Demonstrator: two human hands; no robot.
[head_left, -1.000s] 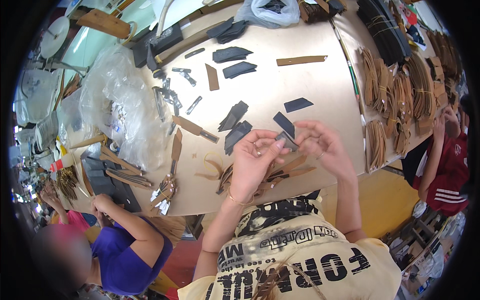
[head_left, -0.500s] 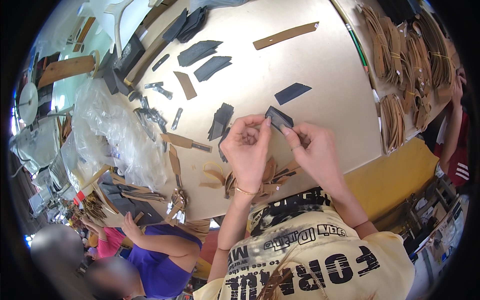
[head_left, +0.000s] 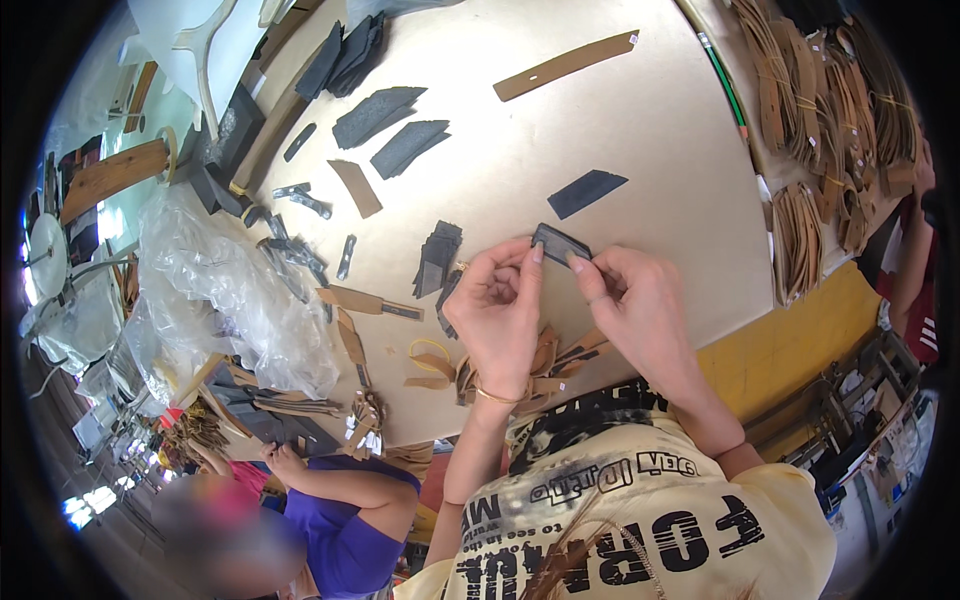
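Observation:
Both of my hands pinch one small dark strip (head_left: 563,244) just above the table. My left hand (head_left: 500,315) grips its left end between thumb and finger, the other fingers curled in. My right hand (head_left: 637,298) holds the right end the same way. The strip has a dark edge along a greyer face; whether it is folded or layered I cannot tell. A loose dark slanted piece (head_left: 587,193) lies just beyond it. Beside my left hand is a fanned stack of dark pieces (head_left: 438,260), and brown strips with dark ends (head_left: 545,355) lie partly behind that wrist.
Dark stacks (head_left: 378,115) and a long brown strip (head_left: 565,66) lie farther back. A green pencil (head_left: 722,85) rests at the right edge, by bundled brown straps (head_left: 797,240). Crumpled clear plastic (head_left: 225,300) covers the left side. A co-worker in purple (head_left: 345,515) sits at lower left.
The dark strip between my fingers looks narrower and more even; its raised pointed corner no longer shows. My hands keep their pinch. The view has shifted slightly, and the co-worker at lower left has moved.

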